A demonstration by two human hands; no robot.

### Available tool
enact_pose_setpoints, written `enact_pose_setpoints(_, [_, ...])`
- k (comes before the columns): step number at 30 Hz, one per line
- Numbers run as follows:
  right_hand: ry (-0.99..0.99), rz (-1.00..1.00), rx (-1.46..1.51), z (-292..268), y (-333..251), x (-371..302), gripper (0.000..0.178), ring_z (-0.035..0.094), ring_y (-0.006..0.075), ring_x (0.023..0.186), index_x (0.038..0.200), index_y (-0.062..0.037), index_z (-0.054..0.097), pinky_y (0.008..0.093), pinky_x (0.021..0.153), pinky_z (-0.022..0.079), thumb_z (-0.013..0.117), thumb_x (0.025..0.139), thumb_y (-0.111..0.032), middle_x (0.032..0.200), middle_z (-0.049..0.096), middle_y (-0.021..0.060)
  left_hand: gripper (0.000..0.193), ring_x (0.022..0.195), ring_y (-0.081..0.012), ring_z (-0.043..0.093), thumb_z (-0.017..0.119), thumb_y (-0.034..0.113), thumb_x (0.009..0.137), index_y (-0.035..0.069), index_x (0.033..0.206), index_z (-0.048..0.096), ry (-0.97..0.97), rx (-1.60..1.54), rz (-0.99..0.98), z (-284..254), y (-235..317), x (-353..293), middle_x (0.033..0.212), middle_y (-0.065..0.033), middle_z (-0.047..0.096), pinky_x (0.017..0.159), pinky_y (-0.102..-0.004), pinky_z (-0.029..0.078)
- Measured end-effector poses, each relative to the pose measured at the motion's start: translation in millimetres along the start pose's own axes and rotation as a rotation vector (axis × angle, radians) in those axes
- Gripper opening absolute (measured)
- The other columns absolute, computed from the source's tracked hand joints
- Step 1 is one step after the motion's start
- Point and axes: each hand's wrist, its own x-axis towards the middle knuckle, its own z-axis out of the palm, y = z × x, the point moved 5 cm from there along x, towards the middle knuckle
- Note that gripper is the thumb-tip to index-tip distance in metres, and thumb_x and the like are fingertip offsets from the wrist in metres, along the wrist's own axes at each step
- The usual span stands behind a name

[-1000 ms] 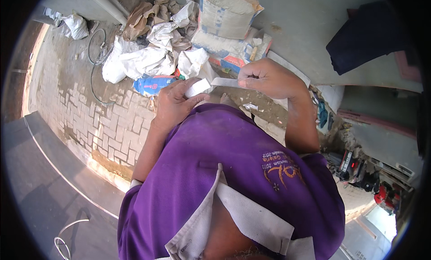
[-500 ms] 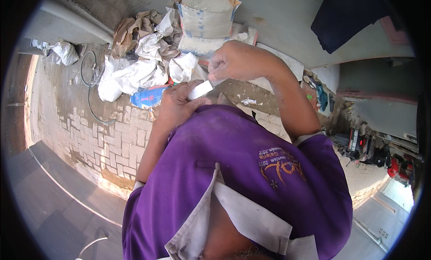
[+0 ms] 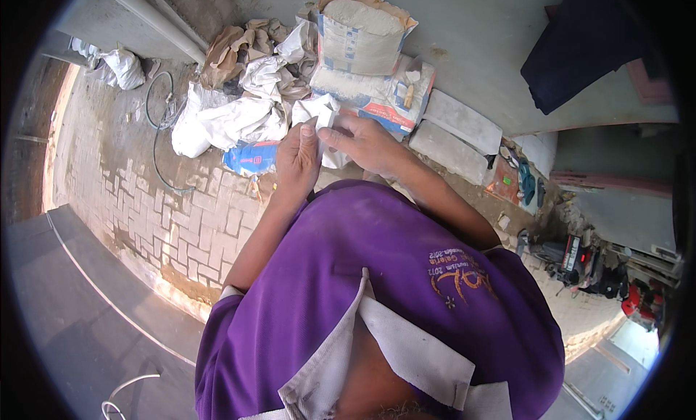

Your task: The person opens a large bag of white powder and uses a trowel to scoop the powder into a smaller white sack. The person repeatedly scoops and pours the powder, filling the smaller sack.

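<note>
A small white box-shaped thing (image 3: pixel 326 118) is held up in front of my chest between both hands; its exact kind does not show. My left hand (image 3: pixel 297 159) is closed around its left side, thumb upright against it. From the other side, my right hand (image 3: pixel 368 143) grips it with bent fingers, the thumb and fingertips pressed close to its lower end. Part of the thing is hidden behind the fingers. Beyond my hands lies a crumpled white sack (image 3: pixel 312 108) on the ground.
An open paper bag of grey powder (image 3: pixel 355 43) stands on another bag, with a trowel (image 3: pixel 411 86) beside it. Empty sacks (image 3: pixel 232 119), a blue bag (image 3: pixel 254 157) and a hose (image 3: pixel 154 141) lie on the paving. Pale slabs (image 3: pixel 453 148) lean by the wall; dark cloth (image 3: pixel 573 50) hangs at right.
My right hand has come down and left from its raised place to meet my left hand at the white thing. Both hands now hold it higher and more upright. The view has shifted slightly.
</note>
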Motion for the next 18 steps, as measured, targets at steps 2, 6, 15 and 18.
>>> enact_pose_setpoints(2, [0.078,0.031,0.049,10,12,1,0.045,0.064,0.0193,0.075,0.11,0.0,0.065,0.0344,0.067,0.048,0.063,0.09,-0.04,0.082,0.067,0.0164,0.051,0.048,-0.0076,0.048,0.035,0.041,0.104,-0.003,0.122,0.054,-0.004,-0.057,-0.054,5,-1,-3,0.071,-0.0023,0.053,0.04,-0.0202,0.038])
enact_pose_setpoints(6, [0.197,0.08,0.13,12,16,3,0.032,0.06,0.0144,0.078,0.106,0.0017,0.062,0.0305,0.071,0.047,0.056,0.095,-0.027,0.085,0.064,0.0099,0.055,0.046,-0.0114,0.05,0.033,0.049,0.102,0.0,0.115,0.054,0.073,-0.353,-0.454,8,-36,-12,0.071,-0.0052,0.056,0.036,-0.0233,0.041])
enact_pose_setpoints(15, [0.038,0.141,0.488,9,16,-4,0.033,0.063,0.014,0.084,0.121,0.0,0.052,0.0291,0.076,0.049,0.045,0.101,-0.026,0.092,0.063,0.0079,0.024,0.073,-0.0187,0.058,0.05,0.031,0.094,0.008,0.101,0.056,0.279,-0.797,-0.746,-44,-111,-26,0.088,-0.0043,0.061,0.062,-0.0336,0.046])
enact_pose_setpoints(18, [-0.075,0.162,0.264,28,21,-11,0.033,0.062,0.0124,0.079,0.121,-0.0013,0.052,0.0276,0.072,0.049,0.044,0.102,-0.027,0.089,0.063,0.0063,0.026,0.082,-0.0201,0.062,0.048,0.006,0.09,0.001,0.115,0.052,0.207,-0.868,-0.656,-51,-96,-29,0.101,-0.01,0.062,0.07,-0.0336,0.052])
